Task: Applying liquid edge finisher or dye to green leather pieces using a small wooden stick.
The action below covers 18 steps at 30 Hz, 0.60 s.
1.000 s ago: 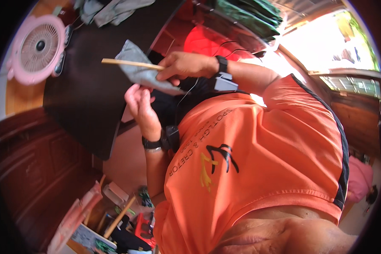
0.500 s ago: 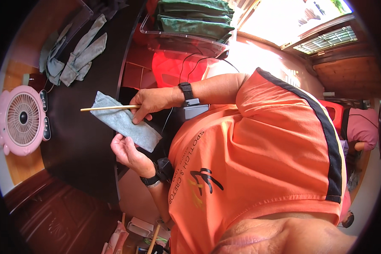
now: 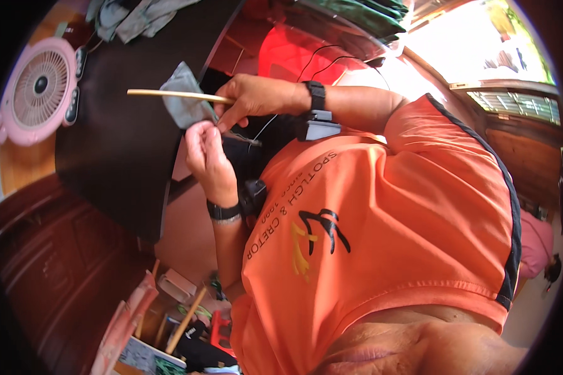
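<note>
My right hand (image 3: 251, 100) is closed around a thin wooden stick (image 3: 162, 93), which juts out to the left across a pale grey-green folded fabric piece (image 3: 180, 110). My left hand (image 3: 211, 159) is pinched at the fabric's near end, its fingertips against those of my right hand. Most of that end is hidden by the fingers. The fabric's free part hangs out over the dark table's edge, beyond both hands.
The dark table (image 3: 125, 144) carries similar fabric strips (image 3: 145, 20) at its far end. A pink fan (image 3: 40, 87) stands at the left. A clear bin of green fabric (image 3: 375, 19) and a red stool (image 3: 281, 53) are beyond my right arm.
My left hand has come up to meet my right at the fabric's end, and the fabric has turned so less of its face shows. The whole view has shifted.
</note>
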{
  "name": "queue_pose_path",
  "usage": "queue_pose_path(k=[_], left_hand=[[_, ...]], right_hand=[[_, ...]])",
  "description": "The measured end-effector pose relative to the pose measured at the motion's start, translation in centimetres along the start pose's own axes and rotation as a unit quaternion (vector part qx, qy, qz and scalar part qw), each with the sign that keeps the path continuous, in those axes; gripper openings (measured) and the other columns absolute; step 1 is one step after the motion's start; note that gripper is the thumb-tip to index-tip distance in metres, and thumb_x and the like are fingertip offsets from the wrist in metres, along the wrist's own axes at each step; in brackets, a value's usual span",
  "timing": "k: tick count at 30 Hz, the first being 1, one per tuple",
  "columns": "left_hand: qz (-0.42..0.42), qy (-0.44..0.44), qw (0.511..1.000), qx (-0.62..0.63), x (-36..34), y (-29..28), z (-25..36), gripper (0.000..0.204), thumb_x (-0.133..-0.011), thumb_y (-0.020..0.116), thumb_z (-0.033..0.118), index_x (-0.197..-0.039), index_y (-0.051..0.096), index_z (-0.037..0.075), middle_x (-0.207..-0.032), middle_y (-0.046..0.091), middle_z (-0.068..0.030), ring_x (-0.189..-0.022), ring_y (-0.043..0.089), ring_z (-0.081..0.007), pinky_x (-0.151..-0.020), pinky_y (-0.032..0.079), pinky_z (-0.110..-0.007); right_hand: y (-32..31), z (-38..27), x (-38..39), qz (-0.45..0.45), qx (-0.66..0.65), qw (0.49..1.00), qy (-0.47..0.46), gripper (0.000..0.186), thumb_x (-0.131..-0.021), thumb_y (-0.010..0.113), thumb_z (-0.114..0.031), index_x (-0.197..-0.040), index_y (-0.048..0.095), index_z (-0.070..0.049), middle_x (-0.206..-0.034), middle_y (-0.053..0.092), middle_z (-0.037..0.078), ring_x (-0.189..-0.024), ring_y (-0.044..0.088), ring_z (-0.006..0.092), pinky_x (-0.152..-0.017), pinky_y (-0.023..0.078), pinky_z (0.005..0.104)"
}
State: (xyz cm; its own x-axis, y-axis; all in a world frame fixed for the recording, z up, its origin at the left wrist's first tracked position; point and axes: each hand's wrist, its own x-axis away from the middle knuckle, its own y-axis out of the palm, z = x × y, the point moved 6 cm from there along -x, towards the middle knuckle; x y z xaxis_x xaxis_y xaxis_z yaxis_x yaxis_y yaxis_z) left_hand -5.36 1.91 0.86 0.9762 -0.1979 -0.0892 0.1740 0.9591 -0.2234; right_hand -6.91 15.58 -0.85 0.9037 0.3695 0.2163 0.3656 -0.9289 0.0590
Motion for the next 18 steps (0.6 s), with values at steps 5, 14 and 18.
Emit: queue_pose_path(k=[5, 14, 18], left_hand=[[-0.015, 0.003, 0.998, 0.063, -0.1, 0.1, -0.9, 0.014, -0.089, 0.052, 0.011, -0.093, 0.051, -0.002, -0.083, 0.052, -0.0040, -0.072, 0.046, -0.0102, -0.065, 0.041, -0.025], [0.003, -0.017, 0.995, 0.102, -1.0, -0.2, -2.2, 0.008, -0.083, 0.054, 0.007, -0.080, 0.051, 0.000, -0.074, 0.052, -0.0019, -0.066, 0.047, -0.0094, -0.060, 0.040, -0.023], [-0.001, -0.021, 0.989, 0.143, -0.9, -0.3, -1.7, 0.009, -0.084, 0.054, 0.008, -0.080, 0.051, 0.000, -0.074, 0.052, -0.0018, -0.065, 0.047, -0.0093, -0.060, 0.041, -0.023]], right_hand=[[0.6, -0.2, -0.2, -0.012, 0.002, 1.000, 0.001, 0.017, -0.073, 0.073, -0.016, -0.078, 0.063, -0.002, -0.065, 0.057, -0.002, -0.056, 0.051, 0.0057, -0.054, 0.041, 0.0200], [0.9, -0.3, -0.3, -0.016, 0.053, 0.998, 0.016, 0.015, -0.074, 0.071, -0.015, -0.079, 0.064, -0.002, -0.065, 0.058, -0.002, -0.056, 0.051, 0.0058, -0.053, 0.040, 0.0198], [1.0, -0.3, -0.1, -0.026, -0.002, 1.000, 0.012, 0.013, -0.075, 0.068, -0.014, -0.080, 0.064, -0.002, -0.066, 0.059, -0.002, -0.055, 0.051, 0.0045, -0.051, 0.037, 0.0186]])
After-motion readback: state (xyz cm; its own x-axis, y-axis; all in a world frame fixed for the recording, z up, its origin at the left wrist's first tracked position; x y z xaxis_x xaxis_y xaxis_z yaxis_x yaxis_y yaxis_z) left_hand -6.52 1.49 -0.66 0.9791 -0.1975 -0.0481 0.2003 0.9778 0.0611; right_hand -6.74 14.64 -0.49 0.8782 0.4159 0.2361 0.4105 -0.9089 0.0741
